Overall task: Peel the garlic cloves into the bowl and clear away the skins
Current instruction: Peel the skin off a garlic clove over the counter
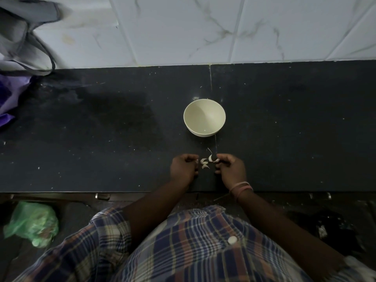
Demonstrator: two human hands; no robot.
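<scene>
A cream bowl (204,118) stands on the black counter (101,129), and I see nothing inside it. A few pale garlic cloves (204,162) with wispy skin lie just in front of it, between my hands. My left hand (184,168) rests curled on the counter to their left, fingertips near the leftmost clove. My right hand (230,166) is curled to their right, its fingertips pinching the end of a clove with a trailing skin (211,157). Whether the left hand holds anything is hidden by its curled fingers.
White marbled tiles (203,27) back the counter. A grey bag (22,37) and purple plastic (10,98) sit at the far left. A green plastic bag (32,222) lies on the floor below the counter's front edge, at left.
</scene>
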